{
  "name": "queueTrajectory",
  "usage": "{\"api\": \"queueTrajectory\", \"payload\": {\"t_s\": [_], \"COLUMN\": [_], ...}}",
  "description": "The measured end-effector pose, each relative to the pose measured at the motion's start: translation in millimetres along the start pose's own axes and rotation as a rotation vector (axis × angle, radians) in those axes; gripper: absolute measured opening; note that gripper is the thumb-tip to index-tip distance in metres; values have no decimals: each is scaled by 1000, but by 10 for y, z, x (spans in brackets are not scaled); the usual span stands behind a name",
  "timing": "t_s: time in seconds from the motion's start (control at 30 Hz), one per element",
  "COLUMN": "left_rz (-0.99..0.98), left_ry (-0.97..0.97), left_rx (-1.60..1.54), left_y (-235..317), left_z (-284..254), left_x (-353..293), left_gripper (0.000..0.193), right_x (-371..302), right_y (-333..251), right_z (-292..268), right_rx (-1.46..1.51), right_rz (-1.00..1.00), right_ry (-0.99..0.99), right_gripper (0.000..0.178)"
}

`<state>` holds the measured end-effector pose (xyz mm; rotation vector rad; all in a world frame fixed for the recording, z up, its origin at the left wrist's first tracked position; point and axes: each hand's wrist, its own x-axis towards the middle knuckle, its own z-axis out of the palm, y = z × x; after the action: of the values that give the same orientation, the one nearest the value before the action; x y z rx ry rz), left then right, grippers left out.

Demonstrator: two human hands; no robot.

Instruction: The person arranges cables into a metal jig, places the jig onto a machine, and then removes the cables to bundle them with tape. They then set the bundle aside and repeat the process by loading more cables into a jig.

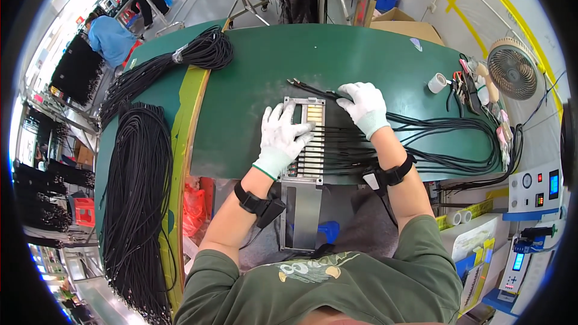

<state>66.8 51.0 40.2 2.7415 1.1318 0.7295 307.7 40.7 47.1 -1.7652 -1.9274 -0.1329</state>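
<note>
A long metal fixture (pixel 312 179) with a row of slots lies across the near edge of the green table. Several black cables (pixel 346 155) run side by side out of its slots to the right. My left hand (pixel 279 137), in a white glove, rests on the fixture with its fingers apart, fingertips at the slots near the cable ends. Beyond the fixture's far right corner, my gloved right hand (pixel 365 107) is closed on a few loose black cables (pixel 313 88), whose ends stick out toward the left. Pale slots at the fixture's far end show no cable.
Looped cable lengths (pixel 481 125) spread over the table's right side. Bundles of black cable (pixel 141 174) lie at the left, past a yellow-green strip (pixel 188 105). Pliers (pixel 460 93), a white roll (pixel 437 83) and a fan (pixel 512 69) stand at the right. A person (pixel 111 39) is far left.
</note>
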Motion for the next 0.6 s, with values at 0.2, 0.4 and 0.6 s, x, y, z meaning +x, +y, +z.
{"api": "queueTrajectory", "payload": {"t_s": [0.2,0.4,0.6], "left_rz": [-42,-4,-472], "left_ry": [66,153,321], "left_rx": [-17,-147,-814], "left_y": [-100,-69,-109], "left_z": [81,152,-14], "left_x": [-79,-22,-12], "left_gripper": [27,29,27], "right_x": [95,44,29], "right_y": [102,210,96], "right_z": [165,-84,-280], "right_rx": [-93,-29,364], "right_rz": [0,-3,-77], "right_ry": [-54,133,-148], "right_gripper": [14,10,14]}}
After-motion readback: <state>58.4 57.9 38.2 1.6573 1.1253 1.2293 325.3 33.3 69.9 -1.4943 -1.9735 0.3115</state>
